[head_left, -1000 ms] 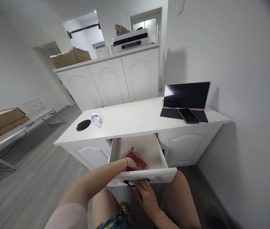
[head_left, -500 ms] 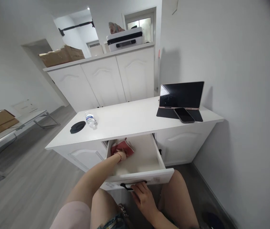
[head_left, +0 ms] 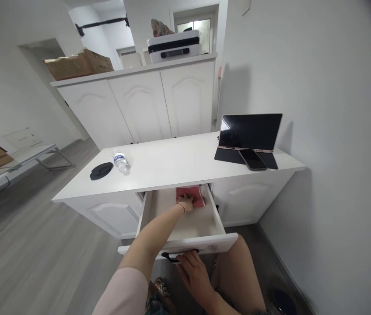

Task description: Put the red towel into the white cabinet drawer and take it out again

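In the pulled-out white drawer (head_left: 162, 210), my left hand (head_left: 186, 202) presses flat on a red cloth (head_left: 198, 197), fingers spread. The cloth lies on the drawer's floor near the back right corner, and part of it is hidden under the hand. At the drawer's front, my right hand (head_left: 194, 273) has its fingers closed round the black drawer handle (head_left: 169, 257). My left forearm reaches in over the front panel.
On the white countertop (head_left: 166, 164) lie a clear plastic bottle (head_left: 120, 160) and a black flat disc (head_left: 102, 170). To the right are a tablet (head_left: 251, 131) and a phone (head_left: 253, 159). Behind stands a taller cabinet (head_left: 139, 105) with a cardboard box (head_left: 80, 63) and a white case (head_left: 174, 46).
My left hand has slid the red cloth from the drawer's back left to its back right. My right hand stays on the handle. The view has shifted slightly.
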Motion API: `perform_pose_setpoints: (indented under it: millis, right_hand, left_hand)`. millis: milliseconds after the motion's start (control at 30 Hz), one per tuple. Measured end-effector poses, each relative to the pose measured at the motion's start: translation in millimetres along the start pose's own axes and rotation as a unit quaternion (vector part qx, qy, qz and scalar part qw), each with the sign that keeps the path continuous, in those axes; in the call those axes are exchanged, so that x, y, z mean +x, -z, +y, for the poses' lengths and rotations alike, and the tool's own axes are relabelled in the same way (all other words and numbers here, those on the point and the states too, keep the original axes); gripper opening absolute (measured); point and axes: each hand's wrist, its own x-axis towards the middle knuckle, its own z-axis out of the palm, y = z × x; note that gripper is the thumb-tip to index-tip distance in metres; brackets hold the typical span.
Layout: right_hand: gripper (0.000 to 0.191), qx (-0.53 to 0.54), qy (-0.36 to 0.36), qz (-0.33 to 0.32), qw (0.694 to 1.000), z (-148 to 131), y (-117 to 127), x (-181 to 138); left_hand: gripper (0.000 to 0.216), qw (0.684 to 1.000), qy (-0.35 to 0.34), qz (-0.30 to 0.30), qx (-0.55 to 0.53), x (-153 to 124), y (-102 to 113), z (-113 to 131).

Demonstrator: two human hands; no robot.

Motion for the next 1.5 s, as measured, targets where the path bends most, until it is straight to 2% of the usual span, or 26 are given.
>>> perform_pose_setpoints:
  millis: [133,233,400,567,733,833,1000,1100,1267,1500]
  right_hand:
    - [0.027,-0.005,0.001,0.000,1.000,0,1,0]
    - [0.027,0.000,-0.005,-0.006,1.000,0,2,0]
    - [0.029,0.002,0.004,0.003,1.000,1,0,-1]
    - [0.029,0.006,0.007,0.016,1.000,2,-2,-2]
    - [0.028,0.006,-0.001,0.014,1.000,0,0,-2]
    - [0.026,0.000,0.002,0.018,1.000,0,1,-2]
    - [0.026,-0.002,0.004,0.021,1.000,-1,1,-1]
    - [0.023,-0.004,0.004,0.027,1.000,-1,1,-1]
    - [0.023,-0.004,0.009,0.029,1.000,-1,1,0]
    - [0.022,-0.008,0.014,0.023,1.000,-2,1,-1]
  left_hand:
    - [0.079,0.997,0.007,-0.046,0.053,7,-8,18]
    - [0.078,0.994,-0.021,-0.066,0.080,2,-9,14]
    - [0.071,0.972,-0.132,-0.112,0.157,-20,-16,-7]
    - [0.063,0.931,-0.269,-0.131,0.210,-45,-26,-21]
    - [0.059,0.914,-0.316,-0.140,0.212,-60,-25,-23]
    - [0.058,0.909,-0.323,-0.176,0.197,-67,-22,-26]
    - [0.033,0.920,-0.305,-0.217,0.120,-80,-16,-42]
    - [0.027,0.917,-0.294,-0.242,0.116,-88,-12,-56]
    - [0.026,0.915,-0.305,-0.241,0.109,-96,-6,-80]
    - [0.039,0.936,-0.227,-0.245,0.110,-95,4,-102]
